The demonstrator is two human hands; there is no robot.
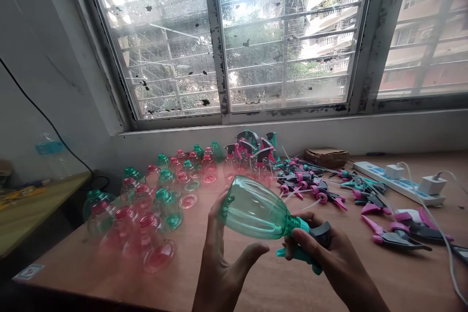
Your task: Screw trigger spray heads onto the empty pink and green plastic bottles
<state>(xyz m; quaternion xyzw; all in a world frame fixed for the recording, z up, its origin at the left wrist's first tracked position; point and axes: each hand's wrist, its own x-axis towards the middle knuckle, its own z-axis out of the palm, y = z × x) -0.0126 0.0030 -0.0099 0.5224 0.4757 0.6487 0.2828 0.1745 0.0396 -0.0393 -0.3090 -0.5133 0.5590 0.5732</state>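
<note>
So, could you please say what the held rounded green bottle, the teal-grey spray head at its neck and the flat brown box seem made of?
Rounded green bottle: likely glossy plastic, transparent with bright highlights; glass isn't excluded.
Teal-grey spray head: probably smooth moulded plastic, opaque, evenly coloured.
Flat brown box: apparently matte cardboard, dull and creased.
</note>
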